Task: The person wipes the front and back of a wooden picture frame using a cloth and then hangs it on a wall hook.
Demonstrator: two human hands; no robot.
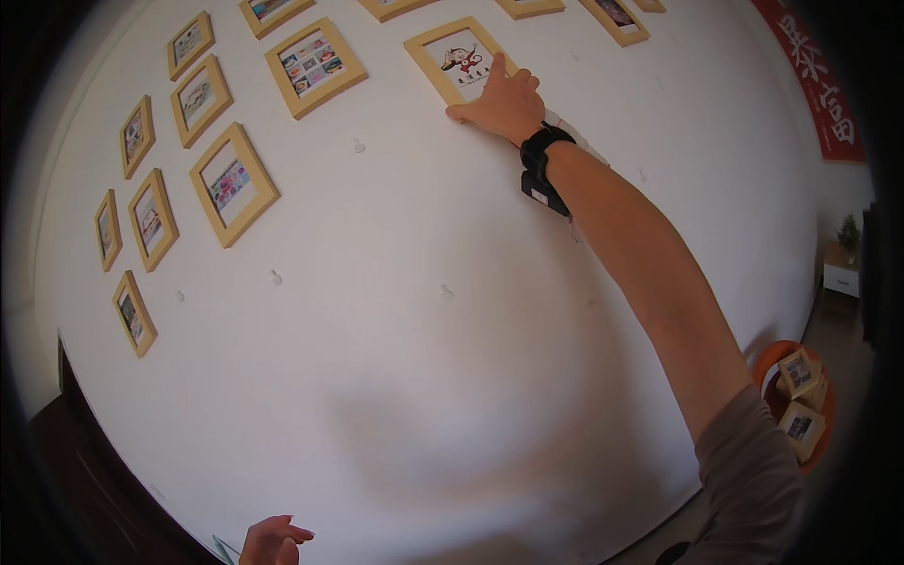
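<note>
High on the white wall, my right hand (507,105) spans the lower right corner of a light wooden picture frame (435,71). Its thumb rests at the bottom edge, while the fingers lie along the right side. A small cartoon figure with writing below it fills part of this frame's white sheet, and the hand covers that corner. A black band with a dark block-shaped device (543,193) circles my right wrist. My left hand (271,543), cut off by the lower edge, has loosely bent fingers held apart with nothing seen in them.
More wooden frames hang to the left, among them a grid-picture frame (315,68) and a flower-picture frame (234,185). Small clear hooks (276,277) dot the wall. At right, an orange stool (774,354) bears several frames; a red banner (817,85) hangs above.
</note>
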